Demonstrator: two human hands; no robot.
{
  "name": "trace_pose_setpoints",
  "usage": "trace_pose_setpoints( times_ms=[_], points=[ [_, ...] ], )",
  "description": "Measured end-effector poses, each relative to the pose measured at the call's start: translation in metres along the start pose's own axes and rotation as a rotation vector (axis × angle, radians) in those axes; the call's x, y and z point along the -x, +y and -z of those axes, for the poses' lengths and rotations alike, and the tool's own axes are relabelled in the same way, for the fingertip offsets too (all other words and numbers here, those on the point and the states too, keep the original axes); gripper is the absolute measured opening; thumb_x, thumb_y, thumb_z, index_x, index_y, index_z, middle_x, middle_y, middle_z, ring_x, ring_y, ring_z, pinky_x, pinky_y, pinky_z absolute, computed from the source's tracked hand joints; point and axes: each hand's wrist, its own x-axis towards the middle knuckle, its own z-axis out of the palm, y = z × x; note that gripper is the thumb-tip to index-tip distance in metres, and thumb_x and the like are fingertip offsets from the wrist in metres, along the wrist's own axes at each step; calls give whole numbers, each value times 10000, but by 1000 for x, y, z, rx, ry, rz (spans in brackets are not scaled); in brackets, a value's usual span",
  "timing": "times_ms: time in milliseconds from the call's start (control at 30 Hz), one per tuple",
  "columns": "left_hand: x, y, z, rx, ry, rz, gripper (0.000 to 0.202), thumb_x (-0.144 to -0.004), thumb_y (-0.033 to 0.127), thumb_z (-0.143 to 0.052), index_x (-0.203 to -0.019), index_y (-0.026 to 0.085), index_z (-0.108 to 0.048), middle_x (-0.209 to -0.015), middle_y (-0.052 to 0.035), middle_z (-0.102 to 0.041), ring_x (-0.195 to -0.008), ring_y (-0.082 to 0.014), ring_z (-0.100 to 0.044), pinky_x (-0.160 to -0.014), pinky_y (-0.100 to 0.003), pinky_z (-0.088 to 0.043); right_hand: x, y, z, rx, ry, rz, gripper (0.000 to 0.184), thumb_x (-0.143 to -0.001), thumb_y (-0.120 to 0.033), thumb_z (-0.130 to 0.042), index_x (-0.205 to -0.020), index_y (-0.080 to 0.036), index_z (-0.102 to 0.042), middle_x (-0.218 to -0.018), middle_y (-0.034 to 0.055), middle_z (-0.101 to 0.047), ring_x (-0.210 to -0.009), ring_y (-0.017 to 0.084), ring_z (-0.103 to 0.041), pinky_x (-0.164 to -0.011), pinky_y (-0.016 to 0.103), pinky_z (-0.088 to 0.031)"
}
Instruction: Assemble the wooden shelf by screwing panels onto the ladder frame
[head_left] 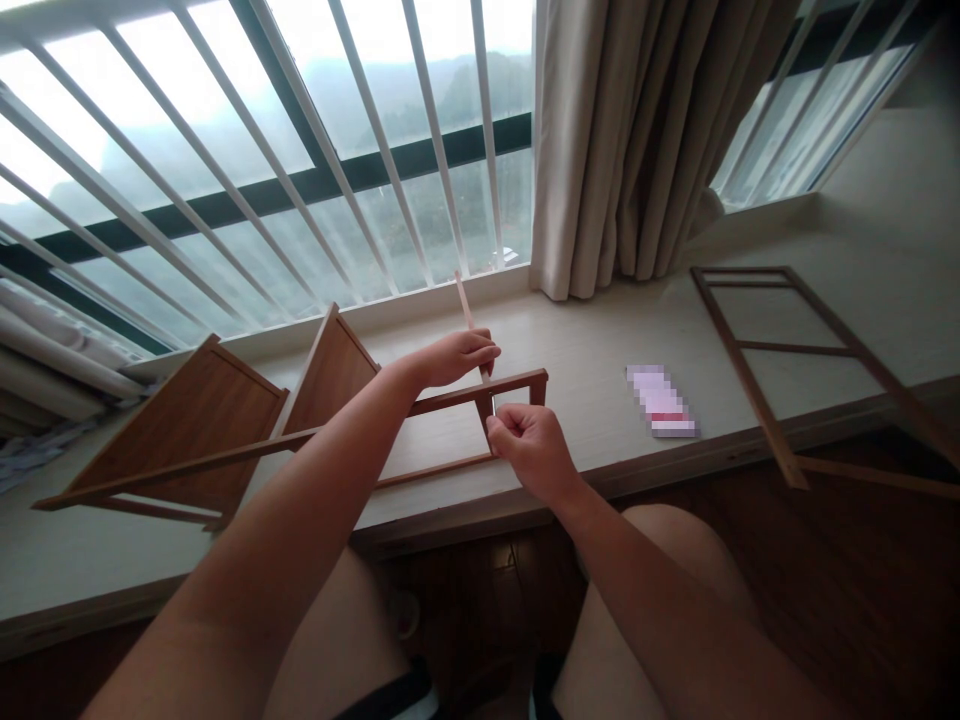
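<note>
A partly assembled wooden shelf frame (450, 400) lies on its side along the white window ledge, with two brown shelf boards (180, 430) standing up from its left part. My left hand (459, 358) reaches over the frame, its fingers closed around a thin wooden crossbar (466, 302) that points toward the window. Just below it, my right hand (531, 440) is closed at the frame's crosspiece, pinching a thin, shiny metal rod (493, 404). Most of the rod is hidden by the fingers, so its kind does not show.
To the right, a second wooden frame (799, 349) leans against the ledge (585, 350). A blurred pink-and-white rectangular item (661, 400) lies between the two frames. Beige curtains (600, 150) and a barred window (360, 120) stand behind. My knees are below the ledge edge.
</note>
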Motion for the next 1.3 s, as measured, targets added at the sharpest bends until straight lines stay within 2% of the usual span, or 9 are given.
trace_pose_setpoints(
  times_ms=[200, 533, 900, 1167, 1300],
  points=[
    [0, 0, 0, 5, 2, -13, 494, -912, 503, -383, -722, 139, -658, -839, -43, -525, -744, -130, -512, -824, -279, -418, -3, 0, 4, 27, -8, 34, 377, -805, -258, -524, -552, -205, -249, -497, -52, -308, -497, 91, -310, -493, 249, -236],
    [-1, -3, 0, 7, -1, -20, 493, -917, 495, -381, -722, 134, -656, -837, -40, -522, -744, -126, -514, -823, -271, -416, -6, -5, 6, 151, -48, 87, 366, -775, -245, -527, -538, -194, -253, -516, -59, -227, -507, 80, -234, -481, 242, -207],
    [0, 0, 0, 3, -15, -7, 507, -915, 514, -368, -729, 132, -645, -846, -43, -514, -758, -130, -517, -831, -275, -422, -7, -11, 7, 221, -40, 144, 367, -774, -230, -530, -530, -186, -260, -505, -60, -243, -503, 76, -235, -477, 237, -211],
    [0, 0, 0, 9, -12, -3, 505, -917, 509, -364, -724, 131, -637, -833, -42, -515, -751, -130, -522, -825, -283, -421, -8, -11, 8, 151, -18, 47, 364, -778, -245, -526, -518, -197, -277, -474, -62, -265, -470, 76, -263, -468, 242, -214],
    [-1, -1, -1, 17, -9, -11, 482, -926, 474, -366, -725, 130, -637, -828, -41, -516, -748, -128, -527, -818, -283, -420, -7, -9, 6, 186, 16, 63, 382, -782, -253, -547, -502, -193, -293, -446, -58, -310, -458, 78, -302, -472, 240, -231]
  ],
)
